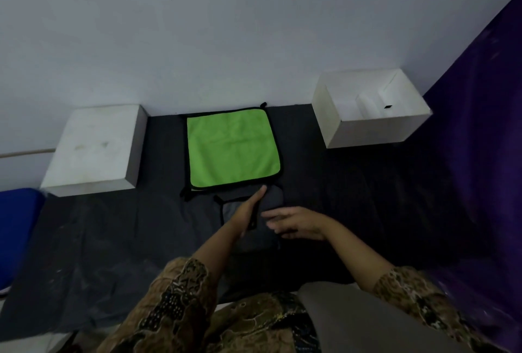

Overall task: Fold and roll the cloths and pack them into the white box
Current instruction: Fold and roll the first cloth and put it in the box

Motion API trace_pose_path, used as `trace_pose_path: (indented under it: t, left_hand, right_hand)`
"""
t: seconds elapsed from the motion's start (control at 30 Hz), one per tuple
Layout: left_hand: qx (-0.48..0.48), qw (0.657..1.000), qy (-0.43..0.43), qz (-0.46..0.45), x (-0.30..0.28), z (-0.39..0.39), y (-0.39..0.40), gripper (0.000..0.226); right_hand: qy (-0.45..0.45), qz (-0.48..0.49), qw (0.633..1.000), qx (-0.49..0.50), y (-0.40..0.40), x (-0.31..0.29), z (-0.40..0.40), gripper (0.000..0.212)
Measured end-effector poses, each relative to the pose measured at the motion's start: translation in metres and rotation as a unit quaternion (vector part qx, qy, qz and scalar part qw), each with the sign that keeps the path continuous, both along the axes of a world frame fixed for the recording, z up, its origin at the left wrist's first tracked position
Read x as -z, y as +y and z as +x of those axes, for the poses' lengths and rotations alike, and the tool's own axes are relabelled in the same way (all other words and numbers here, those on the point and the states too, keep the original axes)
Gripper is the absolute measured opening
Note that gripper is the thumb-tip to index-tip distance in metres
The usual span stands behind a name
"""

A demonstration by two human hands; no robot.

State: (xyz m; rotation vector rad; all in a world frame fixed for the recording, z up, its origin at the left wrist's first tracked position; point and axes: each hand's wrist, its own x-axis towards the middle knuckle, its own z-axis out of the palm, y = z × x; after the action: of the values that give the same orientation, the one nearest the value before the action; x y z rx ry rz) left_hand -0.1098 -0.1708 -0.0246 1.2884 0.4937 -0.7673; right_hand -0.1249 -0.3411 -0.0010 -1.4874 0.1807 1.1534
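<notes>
A grey cloth (260,237) with black trim lies folded on the dark cover just in front of me. My left hand (250,210) rests flat on its left part, fingers stretched forward. My right hand (293,224) hovers over its right part with fingers spread; whether it touches the cloth I cannot tell. Beyond them a green cloth (233,149) with black edging lies flat on top of a small stack. The open white box (370,132) stands at the back right against the wall, with only a low white insert showing inside.
A closed white box or lid (93,149) sits at the back left. A blue object (17,234) lies at the far left edge. Purple fabric (480,155) hangs along the right side. The wall runs close behind the cloths.
</notes>
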Motion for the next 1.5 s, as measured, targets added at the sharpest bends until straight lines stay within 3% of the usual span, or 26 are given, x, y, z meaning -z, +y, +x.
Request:
trace_pose_path:
  t: [0.1,0.17,0.23,0.3,0.4,0.57,0.63,0.7,0.77,0.83,0.9,1.03,1.1,1.2,1.27,1.37,1.5]
  left_hand:
    - [-0.015,0.987,-0.121,0.101,0.015,-0.006,0.019,0.005]
    - [-0.03,0.975,-0.165,0.145,0.026,-0.015,0.038,0.017]
    - [-0.041,0.962,-0.191,0.192,0.029,-0.022,0.056,0.027]
    - [-0.036,0.955,-0.191,0.223,0.035,-0.028,0.07,0.029]
    - [-0.06,0.959,-0.15,0.233,0.044,-0.033,0.079,0.03]
    - [-0.041,0.952,-0.121,0.278,0.046,-0.032,0.078,0.033]
    - [-0.003,0.923,-0.136,0.359,0.043,-0.034,0.076,0.042]
    - [0.038,0.87,-0.197,0.451,0.039,-0.036,0.076,0.049]
    - [0.073,0.837,-0.282,0.463,0.033,-0.036,0.073,0.043]
    - [0.096,0.852,-0.32,0.403,0.03,-0.032,0.065,0.025]
    - [0.105,0.894,-0.28,0.334,0.027,-0.028,0.052,0.016]
    - [0.128,0.921,-0.226,0.29,0.029,-0.024,0.038,0.033]
    - [0.091,0.945,-0.174,0.262,0.024,-0.021,0.037,0.04]
    - [-0.049,0.981,-0.063,0.176,0.013,-0.011,0.034,0.042]
    - [-0.081,0.984,-0.044,0.152,0.009,-0.004,0.036,0.042]
    - [-0.045,0.981,-0.083,0.168,0.009,-0.003,0.039,0.045]
    - [-0.017,0.931,-0.141,0.337,0.022,-0.008,0.046,0.033]
  right_hand:
    - [-0.02,-0.029,0.998,0.045,0.006,0.004,0.003,0.015]
    - [-0.046,-0.086,0.991,0.091,0.008,0.012,0.003,0.012]
    - [-0.058,-0.151,0.982,0.093,0.008,0.022,0.002,0.023]
    - [-0.041,-0.192,0.978,0.077,0.011,0.03,-0.003,0.039]
    - [-0.039,-0.228,0.972,0.047,0.026,0.037,-0.011,0.046]
    - [-0.153,-0.303,0.94,0.034,0.047,0.046,-0.018,0.046]
    - [-0.179,-0.316,0.931,0.032,0.048,0.051,-0.018,0.043]
    - [-0.181,-0.32,0.929,0.031,0.048,0.054,-0.017,0.038]
    - [-0.178,-0.317,0.93,0.049,0.045,0.056,-0.014,0.03]
    - [-0.176,-0.308,0.931,0.084,0.038,0.058,-0.01,0.023]
    - [-0.163,-0.302,0.931,0.12,0.029,0.057,-0.007,0.024]
    - [-0.169,-0.3,0.932,0.11,0.019,0.053,-0.009,0.04]
    - [-0.204,-0.272,0.935,0.095,0.022,0.048,-0.012,0.051]
    - [-0.286,-0.204,0.933,0.074,0.031,0.041,-0.017,0.056]
    - [-0.307,-0.161,0.937,0.039,0.038,0.038,-0.019,0.059]
    - [-0.303,-0.129,0.944,-0.029,0.046,0.037,-0.019,0.065]
    - [-0.29,-0.121,0.946,-0.082,0.049,0.039,-0.018,0.068]
